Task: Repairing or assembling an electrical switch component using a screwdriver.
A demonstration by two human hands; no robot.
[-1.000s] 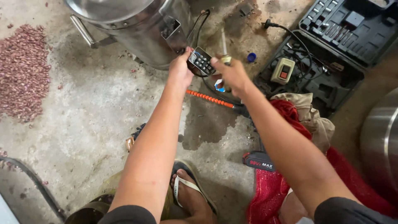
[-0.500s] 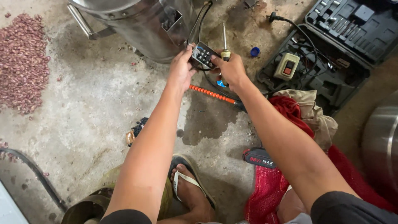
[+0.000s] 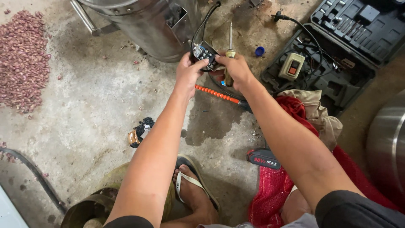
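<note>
Head view: switch box gripped between left hand and right hand.

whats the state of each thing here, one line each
left hand: gripping the black switch box
right hand: holding the screwdriver, touching the box
black switch box: held up, cables attached
screwdriver: shaft pointing away
tool case: open on the floor
orange-handled tool: lying on the floor
blue cap: loose on the floor
</note>
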